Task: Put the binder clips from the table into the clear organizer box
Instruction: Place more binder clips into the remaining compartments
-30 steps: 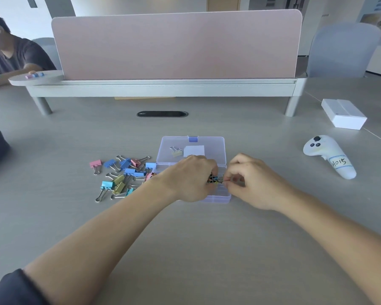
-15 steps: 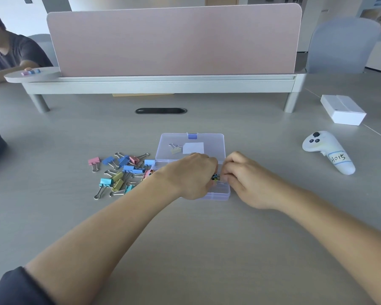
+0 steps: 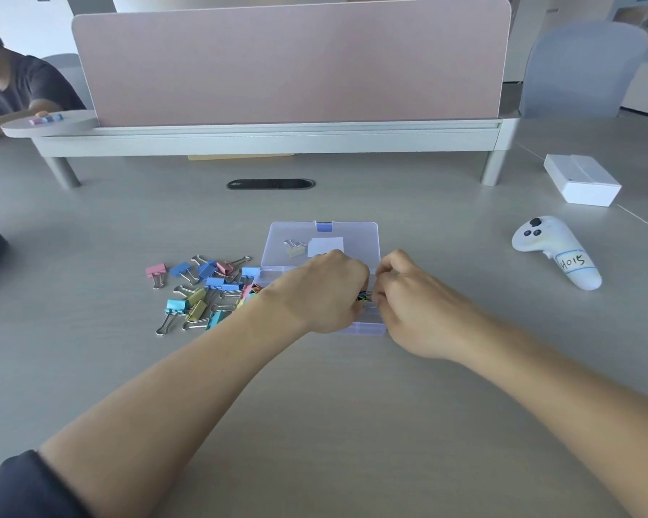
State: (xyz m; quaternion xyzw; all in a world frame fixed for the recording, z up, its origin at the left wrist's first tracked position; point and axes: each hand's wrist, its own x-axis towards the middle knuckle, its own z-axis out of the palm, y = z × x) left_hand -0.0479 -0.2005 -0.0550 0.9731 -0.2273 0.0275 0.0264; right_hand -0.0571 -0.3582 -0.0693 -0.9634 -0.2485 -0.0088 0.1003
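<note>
As both hands meet above the open clear organizer box (image 3: pixel 369 329), a small dark binder clip (image 3: pixel 363 295) sits pinched between them over the box's near right part. The left hand (image 3: pixel 322 293) is curled knuckles-up with its fingertips tucked out of sight, and the right hand (image 3: pixel 419 304) nips the clip's wire end between thumb and forefinger. From the left hand the clip lies at three o'clock; from the right, at nine o'clock. Its long axis appears to run nine-to-three, from one hand to the other. Both hands are equally close, so either could let go, and the drop looks short and straight down. Which compartment lies beneath cannot be made out, as the hands cover the tray.

Most of the job seems to lie ahead. A loose pile of pastel binder clips (image 3: pixel 214 283) lies on the grey table (image 3: pixel 333 405) at nine o'clock from the box, just beside its left wall and nearer the left hand. One beige clip (image 3: pixel 295 249) lies on the opened lid (image 3: pixel 356 233) at twelve o'clock, next to a white label (image 3: pixel 325 247). A white handheld controller (image 3: pixel 554 252) lies well apart at three o'clock.
</note>
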